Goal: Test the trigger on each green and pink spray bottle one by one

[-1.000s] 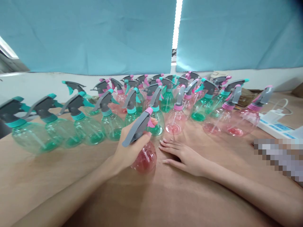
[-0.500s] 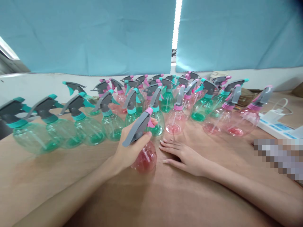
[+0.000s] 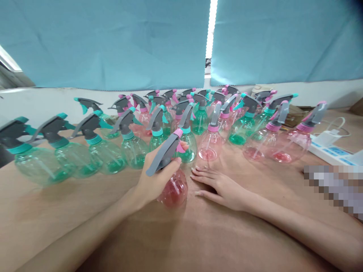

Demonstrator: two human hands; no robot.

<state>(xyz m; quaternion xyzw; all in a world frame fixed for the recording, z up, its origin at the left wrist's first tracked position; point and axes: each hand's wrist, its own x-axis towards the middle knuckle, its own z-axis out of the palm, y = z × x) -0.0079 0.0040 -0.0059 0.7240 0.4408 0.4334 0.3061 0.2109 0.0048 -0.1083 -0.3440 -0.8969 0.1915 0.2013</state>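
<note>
the left hand (image 3: 154, 181) grasps a pink spray bottle (image 3: 172, 189), the right hand (image 3: 224, 187) lies flat and released on the worktop (image 3: 198, 234), rows of spray bottles (image 3: 133, 147) crowding the far side.

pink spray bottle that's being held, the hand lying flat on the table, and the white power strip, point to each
pink spray bottle (image 3: 174, 190), head view, on its round pink body
right hand (image 3: 224, 187), head view, on the back of the hand
power strip (image 3: 334, 155), head view, on its white top face
</note>
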